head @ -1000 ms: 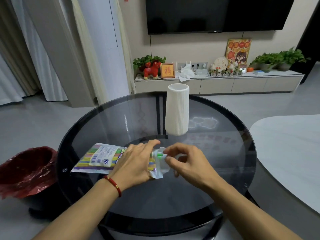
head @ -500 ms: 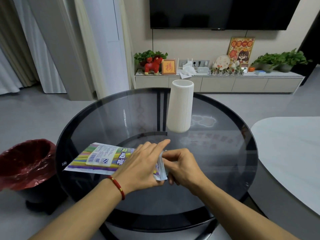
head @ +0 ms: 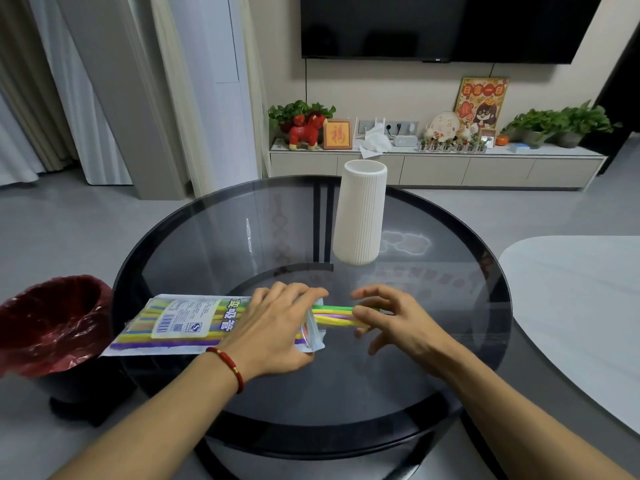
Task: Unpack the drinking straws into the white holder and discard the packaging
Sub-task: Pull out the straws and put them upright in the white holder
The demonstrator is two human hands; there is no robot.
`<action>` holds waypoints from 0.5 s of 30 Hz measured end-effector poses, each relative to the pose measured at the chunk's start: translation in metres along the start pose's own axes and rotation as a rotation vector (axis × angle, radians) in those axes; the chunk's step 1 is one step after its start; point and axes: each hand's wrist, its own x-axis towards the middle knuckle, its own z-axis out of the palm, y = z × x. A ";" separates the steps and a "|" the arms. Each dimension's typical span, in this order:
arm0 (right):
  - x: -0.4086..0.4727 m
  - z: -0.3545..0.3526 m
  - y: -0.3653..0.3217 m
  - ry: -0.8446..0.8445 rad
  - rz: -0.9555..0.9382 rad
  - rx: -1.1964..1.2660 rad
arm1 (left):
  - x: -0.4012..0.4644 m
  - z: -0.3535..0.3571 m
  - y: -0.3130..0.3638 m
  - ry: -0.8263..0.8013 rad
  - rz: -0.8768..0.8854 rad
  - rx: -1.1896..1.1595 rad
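Your right hand point(head: 391, 323) pinches the straws point(head: 334, 315) jutting from the pack point(head: 180, 323); your left hand point(head: 277, 327) presses the pack's open end flat on the table point(head: 450, 306). Clear glass lies between hands and holder point(head: 362, 211); the bin point(head: 52, 323) sits just off the left rim. Straw tips hidden by fingers.

The left hand point(head: 273, 327) hides the packet's point(head: 180, 323) open end.

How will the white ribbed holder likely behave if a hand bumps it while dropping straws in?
The white holder is tall and narrow and stands upright on smooth glass table, so it probably tips or slides easily. It looks empty, hence likely light. The right hand may need to steady it.
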 end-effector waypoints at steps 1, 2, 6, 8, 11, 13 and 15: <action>0.000 0.004 0.001 -0.002 -0.019 -0.026 | 0.000 0.000 0.001 -0.009 0.006 0.003; 0.001 0.007 0.003 -0.002 -0.037 -0.049 | -0.001 0.000 0.001 -0.020 0.011 0.008; 0.005 0.002 0.000 0.050 -0.083 -0.126 | -0.004 -0.001 0.003 -0.069 -0.005 0.052; 0.007 -0.011 -0.003 0.097 -0.109 -0.167 | -0.003 -0.005 0.004 -0.063 -0.064 0.014; 0.005 -0.028 -0.003 0.118 -0.116 -0.195 | -0.001 -0.008 0.004 -0.049 -0.142 0.003; 0.002 -0.037 -0.004 0.120 -0.111 -0.170 | 0.001 -0.006 0.003 -0.085 -0.160 0.035; -0.002 -0.045 -0.005 0.107 -0.113 -0.114 | 0.002 -0.003 0.004 -0.106 -0.166 0.038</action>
